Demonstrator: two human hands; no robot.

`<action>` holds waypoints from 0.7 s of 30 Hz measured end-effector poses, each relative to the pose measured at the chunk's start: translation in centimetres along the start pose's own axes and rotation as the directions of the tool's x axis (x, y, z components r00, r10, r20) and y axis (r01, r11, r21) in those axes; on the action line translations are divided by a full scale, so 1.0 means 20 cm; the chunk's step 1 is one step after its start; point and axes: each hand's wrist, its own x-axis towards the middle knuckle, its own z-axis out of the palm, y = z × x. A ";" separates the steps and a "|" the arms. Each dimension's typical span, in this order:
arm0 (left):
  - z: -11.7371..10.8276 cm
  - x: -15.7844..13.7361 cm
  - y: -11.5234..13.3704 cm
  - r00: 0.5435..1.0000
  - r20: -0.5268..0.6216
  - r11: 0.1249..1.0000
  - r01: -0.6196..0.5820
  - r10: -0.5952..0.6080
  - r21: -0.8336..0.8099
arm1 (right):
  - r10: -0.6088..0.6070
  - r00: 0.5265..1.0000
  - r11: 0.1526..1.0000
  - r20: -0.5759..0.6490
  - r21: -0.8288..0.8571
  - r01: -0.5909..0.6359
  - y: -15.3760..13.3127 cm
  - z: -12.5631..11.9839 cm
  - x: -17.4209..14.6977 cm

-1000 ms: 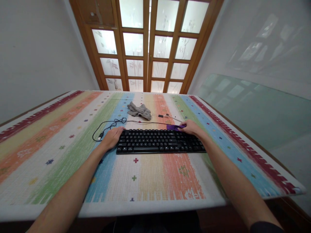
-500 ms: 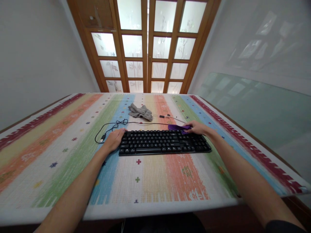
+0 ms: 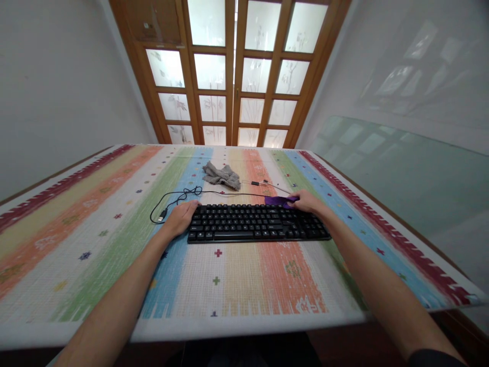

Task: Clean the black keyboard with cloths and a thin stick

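A black keyboard (image 3: 244, 224) lies flat on the table, its long side facing me. My left hand (image 3: 182, 217) grips its left end, fingers along the far corner. At the far right part of the keys, my right hand (image 3: 306, 201) holds a purple cloth (image 3: 278, 201) bunched under its fingers. The cloth lies along the keyboard's back edge. Some of the right-hand keys are hidden behind my hand and forearm. The keyboard's black cable (image 3: 229, 193) runs behind it to a loose knot, ending in a USB plug (image 3: 162, 216) left of my left hand.
Behind the keyboard sits a crumpled grey cloth (image 3: 221, 176). To its right are a small black piece (image 3: 255, 183) and a thin pale stick (image 3: 277, 188), partly reaching toward my right hand. A striped tablecloth (image 3: 244, 285) covers the table. Wooden glazed doors (image 3: 231, 76) stand beyond.
My right hand has shifted slightly left and away from me with the purple cloth, toward the keyboard's back edge. My left hand stays on the keyboard's left end.
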 end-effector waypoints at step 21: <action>-0.01 0.00 0.01 1.000 0.002 1.000 -0.015 0.015 -0.004 | -0.222 0.975 0.962 0.014 -0.157 0.221 -0.11 0.00 -0.10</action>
